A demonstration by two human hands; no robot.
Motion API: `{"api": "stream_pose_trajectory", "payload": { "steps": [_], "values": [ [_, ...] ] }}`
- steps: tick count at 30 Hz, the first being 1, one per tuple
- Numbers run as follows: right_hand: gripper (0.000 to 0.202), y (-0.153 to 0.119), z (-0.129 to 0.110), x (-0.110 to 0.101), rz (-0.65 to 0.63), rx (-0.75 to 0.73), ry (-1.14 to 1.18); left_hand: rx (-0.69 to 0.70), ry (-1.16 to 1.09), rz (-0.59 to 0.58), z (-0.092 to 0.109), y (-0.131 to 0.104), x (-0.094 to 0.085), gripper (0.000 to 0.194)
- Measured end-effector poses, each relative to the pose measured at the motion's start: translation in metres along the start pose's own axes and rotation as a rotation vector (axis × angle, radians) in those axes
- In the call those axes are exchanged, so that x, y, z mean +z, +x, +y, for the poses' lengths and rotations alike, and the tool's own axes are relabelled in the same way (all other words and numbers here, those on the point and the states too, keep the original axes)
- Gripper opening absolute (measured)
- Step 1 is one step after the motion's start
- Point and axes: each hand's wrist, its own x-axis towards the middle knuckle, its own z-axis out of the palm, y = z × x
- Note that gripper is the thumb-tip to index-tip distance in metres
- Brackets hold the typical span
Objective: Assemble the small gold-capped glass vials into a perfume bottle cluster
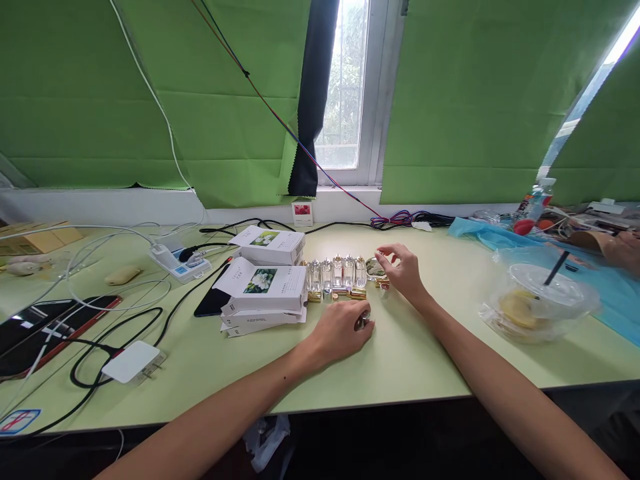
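Note:
Several clear glass perfume bottles (339, 272) stand in a row mid-table, with gold caps (358, 293) lying in front of them. At the row's right end, my right hand (404, 272) has its thumb and fingers closed on the edge of another glass perfume bottle (375, 267). Closer to me, my left hand (341, 328) rests on the table with its fingers curled round a small shiny object (362, 321), mostly hidden. Left of the bottles, white boxes with flower pictures (270, 288) lie stacked, some with raised flaps.
A power strip (181, 263), a white charger (134, 362), loose cables and a dark tablet (47, 330) cover the left side. At right stand a lidded drink cup (531, 297) in plastic and a blue sheet (607, 283). Another person's hand (625, 252) shows at the far right.

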Motion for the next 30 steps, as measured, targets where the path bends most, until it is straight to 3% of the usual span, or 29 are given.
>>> {"api": "stream_pose_trajectory", "payload": {
  "steps": [10,30],
  "values": [
    [0.029,0.0034,0.0048,-0.0003,-0.051,0.202,0.130,-0.006,0.001,-0.002,0.0019,-0.0001,-0.0019,0.016],
    [0.043,0.0078,0.0048,0.0016,-0.045,0.312,0.218,-0.017,0.030,-0.012,0.0025,0.0000,-0.0023,0.012]
  ]
}}
